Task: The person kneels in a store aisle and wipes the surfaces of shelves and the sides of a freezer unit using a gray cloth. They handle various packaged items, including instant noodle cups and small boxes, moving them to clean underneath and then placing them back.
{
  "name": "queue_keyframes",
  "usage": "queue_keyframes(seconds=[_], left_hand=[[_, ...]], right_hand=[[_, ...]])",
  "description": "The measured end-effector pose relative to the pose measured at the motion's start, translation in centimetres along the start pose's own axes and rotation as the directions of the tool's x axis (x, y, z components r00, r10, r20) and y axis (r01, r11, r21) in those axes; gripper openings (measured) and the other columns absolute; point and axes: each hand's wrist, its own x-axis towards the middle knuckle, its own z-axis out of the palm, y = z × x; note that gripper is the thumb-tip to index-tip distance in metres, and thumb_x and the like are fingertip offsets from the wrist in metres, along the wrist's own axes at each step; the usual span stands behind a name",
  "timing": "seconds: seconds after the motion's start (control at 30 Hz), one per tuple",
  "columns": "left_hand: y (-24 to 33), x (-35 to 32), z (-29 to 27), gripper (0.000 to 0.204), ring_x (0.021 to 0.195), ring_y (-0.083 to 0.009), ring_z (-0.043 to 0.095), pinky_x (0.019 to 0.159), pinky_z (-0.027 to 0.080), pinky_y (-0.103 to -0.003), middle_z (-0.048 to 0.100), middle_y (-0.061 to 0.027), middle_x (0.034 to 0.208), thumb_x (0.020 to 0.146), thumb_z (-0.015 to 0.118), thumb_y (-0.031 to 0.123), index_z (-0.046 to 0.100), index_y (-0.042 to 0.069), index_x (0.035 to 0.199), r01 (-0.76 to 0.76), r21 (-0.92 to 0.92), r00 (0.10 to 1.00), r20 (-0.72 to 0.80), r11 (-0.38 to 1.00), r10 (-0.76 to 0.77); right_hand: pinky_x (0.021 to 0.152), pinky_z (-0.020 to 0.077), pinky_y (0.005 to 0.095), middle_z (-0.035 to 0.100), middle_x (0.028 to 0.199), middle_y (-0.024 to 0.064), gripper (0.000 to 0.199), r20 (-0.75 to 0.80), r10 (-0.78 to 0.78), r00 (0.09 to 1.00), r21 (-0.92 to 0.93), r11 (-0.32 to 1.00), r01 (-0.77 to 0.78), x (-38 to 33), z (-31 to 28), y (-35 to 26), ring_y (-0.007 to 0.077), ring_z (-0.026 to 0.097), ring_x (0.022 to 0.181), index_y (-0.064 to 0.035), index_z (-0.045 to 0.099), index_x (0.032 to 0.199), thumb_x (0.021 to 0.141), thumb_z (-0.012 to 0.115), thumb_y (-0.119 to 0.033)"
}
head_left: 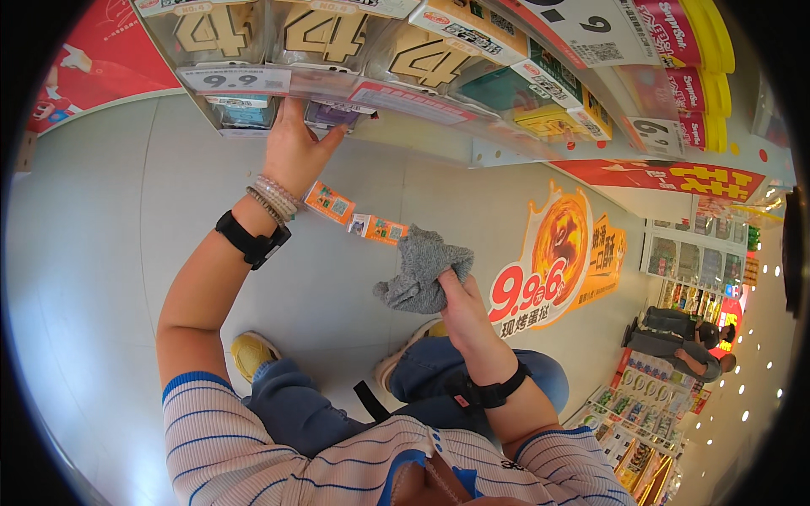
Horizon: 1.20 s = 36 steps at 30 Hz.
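Observation:
My left hand (295, 156) reaches up to the lower shelf row, its fingers passing behind the price rail and partly hidden. Its thumb stretches out away from the fingers, beside a purple package (333, 114). A pale blue package (243, 114) sits just left of the fingers. In my right hand (462, 308), lower and to the right, a crumpled grey cloth (426, 270) is bunched between thumb and fingers. Orange printed labels (329, 203) on a strip appear below the left hand, near the cloth.
Boxed goods with gold shapes (321, 34) line the shelf above, behind a clear price rail (236, 80). Yellow-lidded tubs (713, 38) stand at upper right. A floor sticker (561, 253) lies right of the cloth. Farther right are stocked shelves (696, 253) and people (675, 337).

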Motion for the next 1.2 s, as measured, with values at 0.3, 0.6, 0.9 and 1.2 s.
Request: queue_keyframes(seconds=[0.3,0.6,0.9,1.2], left_hand=[[-1.5,1.3,1.1,0.056,0.065,-0.0159,0.054,0.059,0.047,-0.027,0.063,-0.0084,0.091,0.068,0.082,0.019,0.052,0.001,0.112,-0.055,-0.056,0.998,-0.001,0.997,0.055],[-0.8,-1.9,-0.7,0.05,0.083,-0.031,0.064,0.068,0.053,-0.034,0.061,-0.011,0.109,0.065,0.08,0.013,0.055,0.006,0.108,-0.295,-0.061,0.954,0.045,0.954,0.297],[8.4,-6.8,-1.3,0.049,0.063,-0.0232,0.06,0.055,0.048,-0.032,0.059,-0.0075,0.093,0.053,0.07,0.004,0.058,0.006,0.1,-0.575,-0.17,0.728,0.341,0.8,0.595],[9.7,-6.9,-3.4,0.046,0.068,-0.0227,0.063,0.056,0.05,-0.032,0.061,-0.0094,0.1,0.059,0.075,0.012,0.056,0.004,0.1,-0.549,-0.288,0.752,0.241,0.785,0.614]], right_hand=[[0.091,0.0423,0.0284,0.061,0.112,0.0059,0.036,-0.019,-0.004,1.0,-0.018,1.0,0.004,0.1,-0.2,0.2,0.0127,0.055,0.102,0.0028,0.058,0.116,0.098,0.051,-0.027],[0.091,0.0432,0.0321,0.061,0.113,0.0069,0.028,0.008,-0.208,0.978,-0.087,0.974,0.208,-0.2,0.2,-0.7,0.0139,0.055,0.103,0.0037,0.056,0.117,0.096,0.052,-0.015],[0.092,0.0446,0.0354,0.055,0.118,0.0087,0.039,0.22,-0.42,0.881,0.065,0.907,0.416,-1.1,3.7,-0.5,0.0237,0.055,0.107,-0.0038,0.051,0.121,0.085,0.064,-0.011],[0.099,0.0435,0.0388,0.051,0.13,0.0107,0.044,-0.199,-0.363,0.91,0.163,0.904,0.396,-0.9,0.5,-1.3,0.0234,0.051,0.119,-0.0049,0.042,0.133,0.097,0.043,-0.032]])
